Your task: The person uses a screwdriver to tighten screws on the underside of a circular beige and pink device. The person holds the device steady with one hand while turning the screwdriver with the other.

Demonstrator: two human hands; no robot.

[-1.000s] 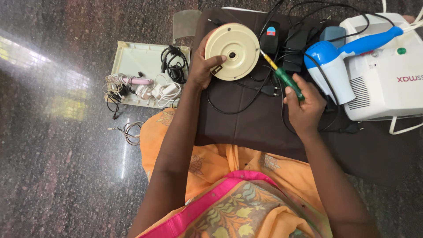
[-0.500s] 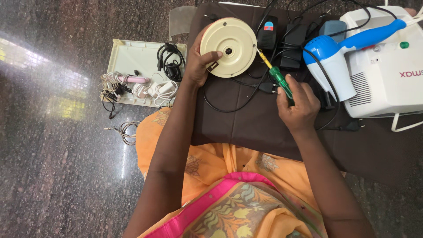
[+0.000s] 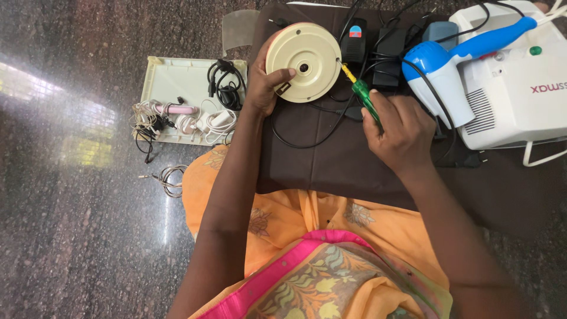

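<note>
My left hand (image 3: 264, 84) grips a round cream plastic disc (image 3: 303, 62) by its left edge, tilted up on a dark brown cloth (image 3: 331, 159). The disc has a small hole in its centre. My right hand (image 3: 398, 131) is closed around a screwdriver (image 3: 360, 94) with a green and yellow handle. The screwdriver's tip touches the disc's right rim. A black cable loops on the cloth under the disc.
A white tray (image 3: 171, 77) with several cables and earphones lies to the left on the dark stone floor. Black adapters (image 3: 372, 44), a blue and white hair dryer (image 3: 455, 65) and a white boxy machine (image 3: 520, 88) crowd the right. A loose cable coil (image 3: 168, 179) lies on the floor.
My right hand has moved left and up, bringing the screwdriver tip to the disc's rim. My left hand keeps holding the disc in much the same place.
</note>
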